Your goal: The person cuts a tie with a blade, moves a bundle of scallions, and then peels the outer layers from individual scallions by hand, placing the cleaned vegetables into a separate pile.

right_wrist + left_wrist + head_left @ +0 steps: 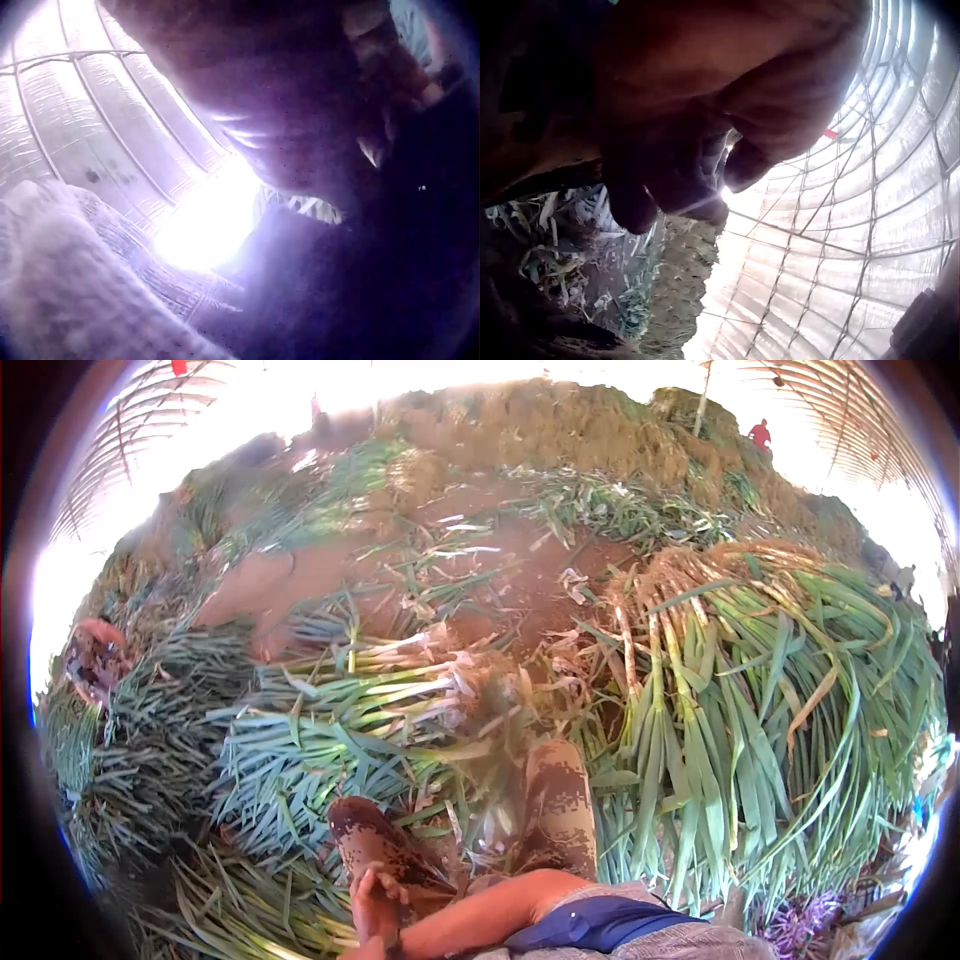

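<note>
Low in the head view, the left hand point(375, 898) is raised near the patterned left boot point(365, 828), its fingers loosely bent around no visible object. That hand's dark fingers point(682, 169) also look bent in the left wrist view. The right forearm point(485, 916) crosses the lap to a dark band by the left wrist; the right hand's fingers are not clear there. A dark, blurred skin surface point(255, 97) fills much of the right wrist view. Long green stalks with white ends point(400, 695) lie beyond the left boot, apart from both hands.
A large heap of rooted green stalks point(720, 690) stands right of the right boot point(558, 795). More stalks point(170, 710) cover the left side. Stacked bundles point(560, 425) line the back, past brown ground point(525, 565). A person in red point(761, 435) is far off; another person point(95, 660) is at left.
</note>
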{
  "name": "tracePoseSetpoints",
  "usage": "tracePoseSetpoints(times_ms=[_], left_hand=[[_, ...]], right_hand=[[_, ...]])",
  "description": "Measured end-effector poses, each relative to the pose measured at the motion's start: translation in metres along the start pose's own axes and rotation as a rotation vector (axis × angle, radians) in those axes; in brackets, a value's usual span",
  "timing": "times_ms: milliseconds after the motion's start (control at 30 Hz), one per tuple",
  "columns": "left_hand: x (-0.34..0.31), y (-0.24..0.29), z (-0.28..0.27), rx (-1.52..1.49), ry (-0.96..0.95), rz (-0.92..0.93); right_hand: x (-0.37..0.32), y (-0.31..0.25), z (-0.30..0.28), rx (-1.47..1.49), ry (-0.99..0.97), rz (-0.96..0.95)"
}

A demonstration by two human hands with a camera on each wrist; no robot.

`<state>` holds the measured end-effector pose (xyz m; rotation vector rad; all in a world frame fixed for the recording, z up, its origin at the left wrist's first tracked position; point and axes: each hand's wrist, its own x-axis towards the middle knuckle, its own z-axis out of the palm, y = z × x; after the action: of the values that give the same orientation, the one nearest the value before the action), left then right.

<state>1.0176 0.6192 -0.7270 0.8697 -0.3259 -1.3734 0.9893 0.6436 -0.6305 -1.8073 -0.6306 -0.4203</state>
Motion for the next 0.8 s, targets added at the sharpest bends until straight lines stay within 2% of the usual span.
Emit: tracePoseSetpoints(times_ms=[67,133,167,200,233,267,300,333,400,467,500,533,567,600,667,700,733,767,800], left_hand=[[0.011,0.003,-0.011,0.209,-0.067,-0.192],[0.011,0.031,0.004,0.432,0.065,-0.112],[0.006,0.054,0.02,0.668,0.044,-0.004],[-0.003,0.08,0.031,0.904,0.005,0.113],[-0.01,0.101,0.028,0.906,0.06,0.103],[-0.013,0.123,0.025,0.906,0.113,0.099],[-0.017,0.149,0.029,1.022,0.092,0.158],[-0.019,0.174,0.033,1.135,0.067,0.222],[-0.022,0.208,0.033,1.043,0.141,0.33],[-0.027,0.235,0.041,1.06,0.048,0.305],[-0.034,0.241,0.058,1.085,0.027,0.258],[-0.033,0.243,0.074,1.083,0.06,0.278],[-0.031,0.247,0.09,1.172,-0.07,0.249],[-0.031,0.252,0.107,1.263,-0.193,0.214],[-0.021,0.229,0.141,1.204,-0.151,0.232],[0.001,0.23,0.157,1.362,-0.395,0.11],[0.017,0.216,0.167,1.358,-0.407,-0.013],[0.037,0.198,0.169,1.453,-0.62,0.085],[0.058,0.156,0.165,1.245,-0.698,0.046]], right_hand=[[-0.028,0.013,-0.017,0.037,-0.078,-0.024],[-0.071,0.015,-0.059,0.012,-0.139,-0.02],[-0.093,0.009,-0.083,-0.021,-0.122,0.008],[-0.108,-0.032,-0.123,-0.106,-0.113,0.424],[-0.135,-0.042,-0.15,-0.15,0.041,0.479],[-0.164,-0.04,-0.175,-0.36,0.143,0.549],[-0.189,-0.058,-0.203,-0.586,0.178,0.704],[-0.205,-0.083,-0.227,-0.638,0.124,1.126],[-0.245,-0.115,-0.259,-0.929,-0.038,1.218],[-0.295,-0.165,-0.269,-1.097,0.002,1.054],[-0.299,-0.2,-0.278,-1.103,-0.063,1.066],[-0.274,-0.235,-0.29,-1.084,-0.293,1.459],[-0.257,-0.279,-0.3,-1.096,-0.132,1.385],[-0.253,-0.305,-0.311,-1.332,-0.05,1.23],[-0.22,-0.337,-0.348,-1.68,-0.019,0.883],[-0.189,-0.339,-0.362,-1.682,-0.04,0.81],[-0.159,-0.337,-0.372,-1.674,0.092,0.824],[-0.135,-0.327,-0.378,-1.642,0.209,0.846],[-0.116,-0.296,-0.373,-1.592,0.181,0.758]])
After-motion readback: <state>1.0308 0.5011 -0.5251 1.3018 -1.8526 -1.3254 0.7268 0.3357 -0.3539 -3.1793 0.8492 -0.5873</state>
